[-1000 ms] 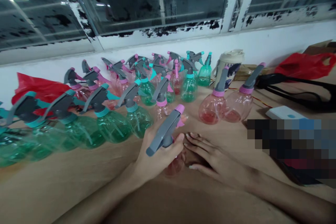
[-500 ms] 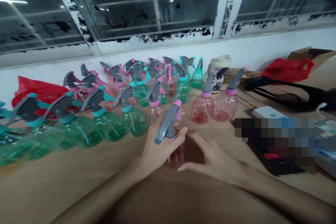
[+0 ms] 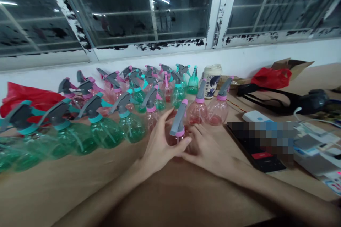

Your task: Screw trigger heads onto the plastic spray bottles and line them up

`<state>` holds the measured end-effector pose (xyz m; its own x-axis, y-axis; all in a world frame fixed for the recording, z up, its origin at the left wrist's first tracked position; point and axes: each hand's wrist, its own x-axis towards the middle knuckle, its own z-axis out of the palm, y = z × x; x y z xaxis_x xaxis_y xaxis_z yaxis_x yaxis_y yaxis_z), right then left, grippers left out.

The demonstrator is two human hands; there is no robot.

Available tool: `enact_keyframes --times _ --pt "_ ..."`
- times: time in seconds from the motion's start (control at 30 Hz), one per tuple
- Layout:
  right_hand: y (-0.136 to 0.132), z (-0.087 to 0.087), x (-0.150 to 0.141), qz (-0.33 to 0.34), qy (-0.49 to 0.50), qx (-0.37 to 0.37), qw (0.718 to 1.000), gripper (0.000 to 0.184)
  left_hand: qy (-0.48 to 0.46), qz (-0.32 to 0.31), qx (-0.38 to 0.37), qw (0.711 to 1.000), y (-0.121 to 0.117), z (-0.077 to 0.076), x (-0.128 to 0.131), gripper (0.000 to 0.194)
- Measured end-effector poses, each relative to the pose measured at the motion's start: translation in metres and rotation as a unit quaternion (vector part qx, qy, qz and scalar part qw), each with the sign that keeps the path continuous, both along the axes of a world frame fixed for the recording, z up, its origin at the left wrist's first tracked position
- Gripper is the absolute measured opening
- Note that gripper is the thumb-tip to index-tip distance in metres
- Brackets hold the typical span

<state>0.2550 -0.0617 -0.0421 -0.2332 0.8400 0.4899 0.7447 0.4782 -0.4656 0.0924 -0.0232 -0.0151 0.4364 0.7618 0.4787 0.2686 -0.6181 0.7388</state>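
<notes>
A pink spray bottle with a grey trigger head and pink collar stands upright on the brown table between my two hands. My left hand wraps its fingers and thumb round the bottle's left side below the collar. From the right, my right hand cups the bottle's body, which is mostly hidden. Two more pink bottles stand just behind.
Several green spray bottles and pink ones stand in rows to the left and back, by a red bag. A white jar, black strap, white box, another red bag and papers lie right.
The bottle has gone from tilted to upright and slid away from me toward the two pink bottles. My right hand has closed in on its right side.
</notes>
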Motion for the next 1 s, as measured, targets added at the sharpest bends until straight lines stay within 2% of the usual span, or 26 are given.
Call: enact_keyframes --times 0.1,0.23,0.4,0.63,0.77,0.87,1.0 --pt "0.011 0.008 0.001 -0.066 -0.070 0.011 0.995 0.044 0.013 0.036 -0.002 0.999 -0.004 -0.011 -0.024 0.062" --pt "0.031 0.013 0.001 -0.130 -0.130 0.002 0.983 0.055 0.056 0.073 -0.064 0.994 -0.016 -0.025 -0.059 0.039" --pt "0.051 0.015 -0.004 -0.187 -0.154 -0.005 0.970 0.052 0.085 0.086 -0.146 0.982 -0.029 -0.038 -0.083 0.028" --pt "0.068 0.016 -0.012 -0.204 -0.164 0.014 0.965 0.051 0.066 0.033 -0.181 0.981 -0.035 -0.045 -0.079 0.029" --pt "0.063 0.018 -0.011 -0.208 -0.162 0.018 0.964 0.054 0.104 0.016 -0.193 0.976 -0.034 -0.043 -0.068 0.029" --pt "0.049 0.023 0.002 -0.205 -0.125 0.029 0.970 0.048 0.120 0.006 -0.194 0.974 -0.030 -0.041 -0.060 0.028" --pt "0.035 0.026 0.033 -0.270 -0.075 0.045 0.959 0.039 0.117 -0.004 -0.187 0.975 -0.023 -0.041 -0.049 0.027"
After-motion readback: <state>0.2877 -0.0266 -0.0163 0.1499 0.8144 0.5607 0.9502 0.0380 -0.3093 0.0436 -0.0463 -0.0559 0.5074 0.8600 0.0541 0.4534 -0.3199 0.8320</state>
